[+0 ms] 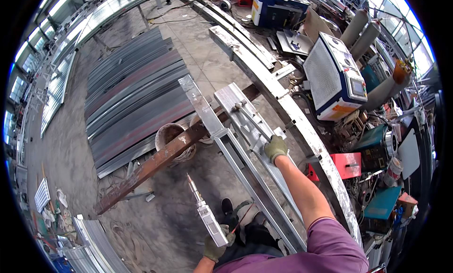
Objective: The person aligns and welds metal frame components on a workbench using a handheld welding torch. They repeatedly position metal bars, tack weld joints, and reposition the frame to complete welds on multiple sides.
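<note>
My left hand [215,247], in a green glove, is wrapped round the rear of a handheld laser welding gun [210,222]. The gun's slim copper-coloured nozzle points up and away from me, over the floor. Out to the right, my gloved right hand [275,149] is closed round the handle of a hammer [255,120]. Its head rests on or just above a wide silvery metal profile [230,94]; contact is hard to tell. Beside that profile runs a long galvanized channel [243,171], with a flat metal plate [194,97] at its far end.
A rusty beam [155,165] crosses beneath the metal pieces, with a dirty bucket [163,133] behind it. Dark metal panels [137,98] lie at far left. A white-streaked long beam [302,131] runs along the right, before a white-and-blue machine [330,79] and a red box [346,166].
</note>
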The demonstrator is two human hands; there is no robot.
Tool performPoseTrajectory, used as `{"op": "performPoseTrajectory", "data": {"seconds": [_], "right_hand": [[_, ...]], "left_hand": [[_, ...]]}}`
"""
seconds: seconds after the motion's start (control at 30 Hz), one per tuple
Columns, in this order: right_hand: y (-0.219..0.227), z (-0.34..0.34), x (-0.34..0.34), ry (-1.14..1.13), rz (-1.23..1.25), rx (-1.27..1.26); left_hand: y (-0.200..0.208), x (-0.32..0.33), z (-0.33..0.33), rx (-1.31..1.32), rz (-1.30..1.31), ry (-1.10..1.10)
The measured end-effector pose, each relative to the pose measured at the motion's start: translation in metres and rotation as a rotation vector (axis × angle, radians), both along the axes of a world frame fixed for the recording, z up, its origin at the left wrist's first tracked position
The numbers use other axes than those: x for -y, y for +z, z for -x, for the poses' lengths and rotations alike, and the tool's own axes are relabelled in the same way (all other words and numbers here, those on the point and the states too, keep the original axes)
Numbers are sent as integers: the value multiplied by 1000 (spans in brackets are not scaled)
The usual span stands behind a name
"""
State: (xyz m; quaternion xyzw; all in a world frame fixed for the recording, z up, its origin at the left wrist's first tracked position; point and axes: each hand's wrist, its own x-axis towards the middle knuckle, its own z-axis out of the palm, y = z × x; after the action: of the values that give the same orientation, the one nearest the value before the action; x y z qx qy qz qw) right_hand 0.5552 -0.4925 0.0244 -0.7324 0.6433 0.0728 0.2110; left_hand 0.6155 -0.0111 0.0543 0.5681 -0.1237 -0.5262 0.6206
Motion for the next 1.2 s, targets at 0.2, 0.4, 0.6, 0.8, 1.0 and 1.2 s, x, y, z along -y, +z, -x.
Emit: {"op": "performPoseTrajectory", "data": {"seconds": [0.2, 0.4, 0.6, 0.8, 1.0, 1.2], "right_hand": [[11, 150, -131, 20, 154, 242], [84, 344, -301, -250, -384, 56], [110, 470, -461, -267, -357, -315], [81, 518, -466, -199, -510, -280], [85, 536, -488, -209, -425, -256], [93, 540, -524, -150, -323, -186]], "left_hand": [[20, 54, -9, 666, -30, -316], [46, 114, 29, 115, -81, -511], [23, 133, 83, 673, 66, -880], [44, 158, 125, 926, -29, -1301], [19, 149, 129, 1189, -96, -1521], [23, 148, 137, 1206, -159, -1602]]}}
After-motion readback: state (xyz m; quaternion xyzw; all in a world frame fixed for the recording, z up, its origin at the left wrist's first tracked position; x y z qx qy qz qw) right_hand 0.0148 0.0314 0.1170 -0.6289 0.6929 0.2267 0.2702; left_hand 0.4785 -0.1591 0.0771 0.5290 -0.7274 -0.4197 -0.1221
